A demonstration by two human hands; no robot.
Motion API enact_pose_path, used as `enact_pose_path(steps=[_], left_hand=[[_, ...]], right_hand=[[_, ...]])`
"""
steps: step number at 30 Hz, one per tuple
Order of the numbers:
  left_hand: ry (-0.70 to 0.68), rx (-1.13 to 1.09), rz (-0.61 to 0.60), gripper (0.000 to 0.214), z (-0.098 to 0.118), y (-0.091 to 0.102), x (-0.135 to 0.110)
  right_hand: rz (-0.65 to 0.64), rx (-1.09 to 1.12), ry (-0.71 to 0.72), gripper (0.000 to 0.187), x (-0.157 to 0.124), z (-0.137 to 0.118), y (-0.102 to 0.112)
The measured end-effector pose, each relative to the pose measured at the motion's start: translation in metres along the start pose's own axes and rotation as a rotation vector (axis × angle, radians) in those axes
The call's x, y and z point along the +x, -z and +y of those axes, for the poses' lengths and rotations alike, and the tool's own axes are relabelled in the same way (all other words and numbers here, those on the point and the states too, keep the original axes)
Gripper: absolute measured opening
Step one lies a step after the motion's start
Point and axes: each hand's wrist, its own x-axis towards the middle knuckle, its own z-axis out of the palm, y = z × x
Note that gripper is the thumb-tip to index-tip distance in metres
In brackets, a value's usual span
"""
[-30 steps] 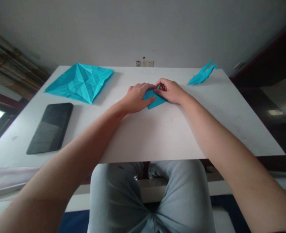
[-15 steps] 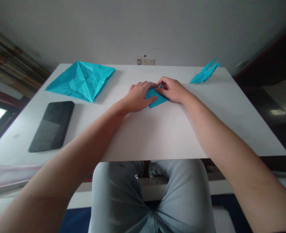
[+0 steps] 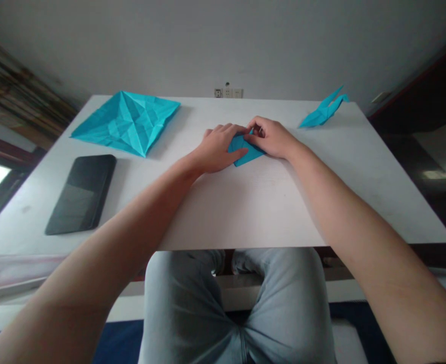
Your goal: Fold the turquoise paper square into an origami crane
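A small folded piece of blue paper lies on the white table in front of me, partly covered by both hands. My left hand holds it down from the left, thumb on its near part and fingertips at its far edge. From the right, my right hand pinches the paper's upper right part between thumb and curled forefinger. The fingertips of the two hands almost meet there, and the fold between them is mostly hidden.
On the white table, a creased, unfolded blue sheet lies at the far left. A black phone is nearer me on that side. At the far right stands a blue paper crane. Wall sockets show behind the table.
The whole view has shifted slightly. Both hands keep nearly the same hold on the folded paper, with no clear change in its shape.
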Motion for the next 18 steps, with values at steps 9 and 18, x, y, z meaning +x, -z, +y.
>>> enact_pose_path(steps=[9, 18], left_hand=[[0.022, -0.008, -0.017, 0.074, 0.0002, -0.0003, 0.0006], [0.000, -0.013, -0.003, 0.070, -0.0027, -0.0021, 0.0005]], right_hand=[[0.002, 0.003, 0.019, 0.019, 0.0003, 0.0027, -0.0002], [0.006, -0.001, 0.008, 0.017, 0.0000, 0.0023, -0.0005]])
